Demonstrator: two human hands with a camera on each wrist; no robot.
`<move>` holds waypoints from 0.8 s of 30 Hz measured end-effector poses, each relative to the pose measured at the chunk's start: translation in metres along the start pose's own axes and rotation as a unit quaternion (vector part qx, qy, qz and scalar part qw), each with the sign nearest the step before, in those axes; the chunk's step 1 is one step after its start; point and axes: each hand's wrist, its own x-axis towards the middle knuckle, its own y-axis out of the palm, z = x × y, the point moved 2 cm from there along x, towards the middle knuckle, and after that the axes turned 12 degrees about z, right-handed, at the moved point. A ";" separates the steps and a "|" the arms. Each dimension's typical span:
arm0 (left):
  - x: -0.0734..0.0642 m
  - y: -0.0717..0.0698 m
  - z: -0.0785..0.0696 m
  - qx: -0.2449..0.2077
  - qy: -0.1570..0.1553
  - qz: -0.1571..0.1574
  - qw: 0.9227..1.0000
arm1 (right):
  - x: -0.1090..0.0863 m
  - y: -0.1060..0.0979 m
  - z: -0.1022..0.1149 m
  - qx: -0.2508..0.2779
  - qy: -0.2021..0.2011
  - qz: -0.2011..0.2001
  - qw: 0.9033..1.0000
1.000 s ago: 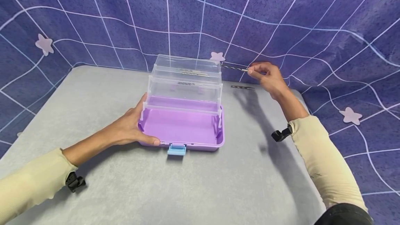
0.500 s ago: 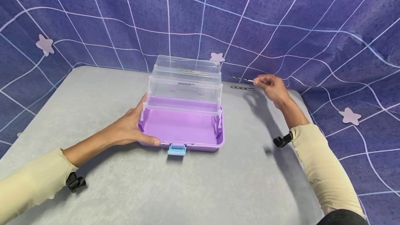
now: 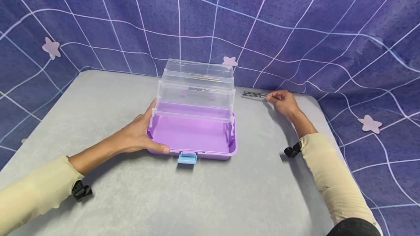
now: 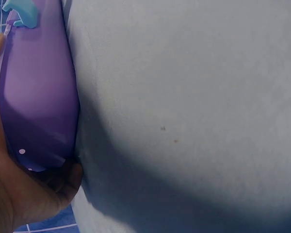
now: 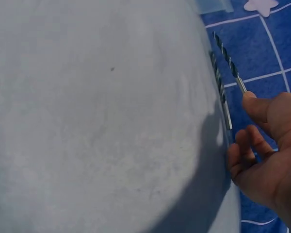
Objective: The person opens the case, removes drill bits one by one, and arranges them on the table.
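Observation:
My left hand (image 3: 139,134) grips the left end of a purple toolbox (image 3: 213,152), thumb along the front rim. In the left wrist view its fingers curl round the box's lower end (image 4: 39,97). Clear stepped trays (image 3: 193,97) rise open at the back, with several gold-coloured drill bits (image 3: 206,78) and some dark bits (image 3: 197,89) showing through. At the table's far edge my right hand (image 3: 283,102) pinches a dark twist drill bit (image 5: 226,55) by its silver shank. Close beside it, a second drill bit (image 5: 219,85) lies on the table.
A light blue latch (image 3: 187,158) hangs open at the box's front. The grey table (image 3: 197,199) ends at a blue-purple curtain (image 3: 131,17) with grid lines and stars. Black wrist mounts (image 3: 81,191) sit at both cuffs.
My right hand has come down and slightly toward me, bringing its drill bit from above the table to beside the lying one. The left hand keeps its grip on the toolbox.

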 end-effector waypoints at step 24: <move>0.001 0.001 -0.001 0.006 -0.011 0.002 1.000 | 0.009 0.004 -0.007 -0.045 0.053 -0.033 0.997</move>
